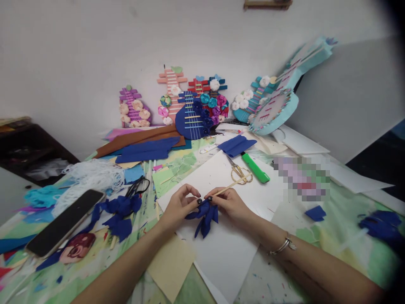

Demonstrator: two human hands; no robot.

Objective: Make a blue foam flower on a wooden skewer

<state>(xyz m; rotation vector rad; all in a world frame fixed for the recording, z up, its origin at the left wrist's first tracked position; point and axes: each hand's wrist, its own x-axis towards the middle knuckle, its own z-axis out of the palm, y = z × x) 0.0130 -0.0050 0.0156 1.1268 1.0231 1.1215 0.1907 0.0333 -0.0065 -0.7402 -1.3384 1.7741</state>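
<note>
Over the white paper sheet (218,249), both hands meet at a dark blue crepe paper flower (205,217) whose petals hang downward. My left hand (182,204) pinches the top of the flower between thumb and forefinger. A thin wooden stick (232,185) slants up to the right from the fingers of my right hand (232,207), which are closed on it at the flower's upper edge. Gold-handled scissors (242,175) lie just beyond my right hand, beside a green utility knife (255,168). The fingers hide where stick and paper meet.
Decorated paper guitars, including a blue one (191,118), stand against the wall. A phone (65,221), blue paper scraps (122,226) and a heap of white cord (90,179) lie left. Folded blue crepe paper (237,145) lies ahead; a blurred blue bundle (381,226) sits right.
</note>
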